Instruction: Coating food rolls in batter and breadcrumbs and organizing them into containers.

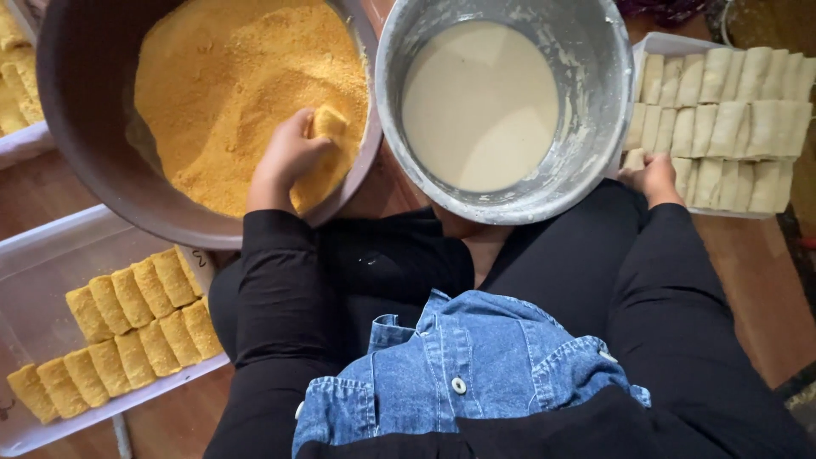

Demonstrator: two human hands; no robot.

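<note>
My left hand [285, 160] is inside a dark bowl [81, 102] of orange breadcrumbs [229, 76], gripping a crumb-covered roll [327, 124] against the crumbs. My right hand [653, 177] rests at the near edge of a white tray [659, 42] of pale uncoated rolls [722, 110], fingertips on one pale roll [633, 158] at the tray's corner. Between both hands stands a grey bowl [595, 127] with cream-coloured batter [480, 102].
A clear tray [51, 255] at the lower left holds two rows of crumbed rolls [127, 327]. More coated rolls [13, 76] lie in a tray at the far left. My lap in black clothes and a denim garment [459, 374] fill the bottom. Wooden floor shows underneath.
</note>
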